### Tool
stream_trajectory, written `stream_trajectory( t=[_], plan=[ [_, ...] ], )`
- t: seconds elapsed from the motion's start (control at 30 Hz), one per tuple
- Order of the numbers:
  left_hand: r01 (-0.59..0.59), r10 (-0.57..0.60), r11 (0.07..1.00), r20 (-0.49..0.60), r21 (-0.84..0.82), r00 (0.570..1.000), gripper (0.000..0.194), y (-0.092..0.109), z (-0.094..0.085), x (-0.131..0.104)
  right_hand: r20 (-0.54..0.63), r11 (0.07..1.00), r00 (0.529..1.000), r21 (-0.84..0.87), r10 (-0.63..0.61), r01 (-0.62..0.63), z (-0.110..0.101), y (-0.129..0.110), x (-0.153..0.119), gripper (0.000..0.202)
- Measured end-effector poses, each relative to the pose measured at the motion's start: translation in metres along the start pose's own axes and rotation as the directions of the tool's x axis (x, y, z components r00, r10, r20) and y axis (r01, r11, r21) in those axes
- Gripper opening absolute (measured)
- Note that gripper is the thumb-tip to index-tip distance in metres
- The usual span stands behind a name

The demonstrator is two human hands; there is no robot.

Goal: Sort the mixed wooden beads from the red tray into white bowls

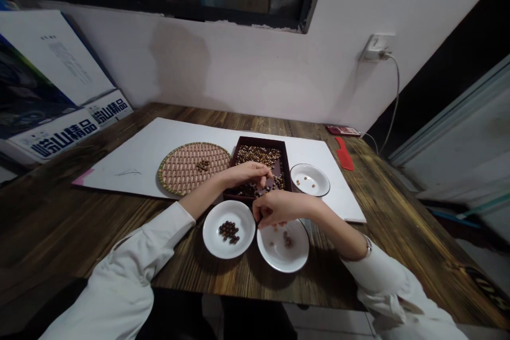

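My left hand point(252, 171) is over the dark red box point(284, 162), thumb and fingers pinched together; whatever is between them is too small to make out. Mixed brown and pale beads point(258, 155) lie in that box. Nearer to me, my right hand point(279, 206) hangs with curled fingers over the far rim of a white bowl point(285, 263) that holds a few pinkish beads point(287, 240). Its fingertips are partly hidden. Left of it stands another white bowl point(215, 247) with a cluster of dark brown beads point(229, 231).
A round woven tray point(179, 170) with a few beads lies left of the box on a white board point(131, 143). At the right are a bowl point(319, 187) with several small square pieces, a red comb-shaped object point(343, 155) and a phone point(342, 131). Printed boxes point(67, 127) stand far left.
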State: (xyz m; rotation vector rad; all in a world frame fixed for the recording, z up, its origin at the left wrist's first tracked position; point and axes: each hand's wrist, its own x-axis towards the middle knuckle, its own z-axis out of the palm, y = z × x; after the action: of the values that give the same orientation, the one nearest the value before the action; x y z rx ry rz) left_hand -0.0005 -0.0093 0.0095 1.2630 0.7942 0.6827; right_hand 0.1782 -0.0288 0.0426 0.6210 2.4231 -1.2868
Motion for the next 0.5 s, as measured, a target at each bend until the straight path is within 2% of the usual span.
stream_trajectory(
  t=[0.17, 0.3, 0.5],
  plan=[
    [0.015, -0.008, 0.994, 0.065, -0.109, 0.998, 0.042, -0.0026, -0.0012, 0.0001, 0.001, 1.0, 1.0, -0.002, -0.007, 0.007, -0.0003, -0.0014, -0.0008, 0.016],
    [0.029, -0.023, 0.997, 0.077, -0.075, 0.997, 0.034, -0.0038, -0.0028, 0.0004, -0.001, 1.0, 1.0, -0.02, -0.019, 0.019, -0.0003, -0.001, -0.0008, 0.017],
    [0.032, -0.028, 0.999, 0.113, -0.035, 0.993, 0.033, -0.0035, -0.0035, 0.0003, 0.009, 1.0, 1.0, -0.009, -0.007, 0.007, -0.0006, -0.0002, -0.0004, 0.019]
  ],
)
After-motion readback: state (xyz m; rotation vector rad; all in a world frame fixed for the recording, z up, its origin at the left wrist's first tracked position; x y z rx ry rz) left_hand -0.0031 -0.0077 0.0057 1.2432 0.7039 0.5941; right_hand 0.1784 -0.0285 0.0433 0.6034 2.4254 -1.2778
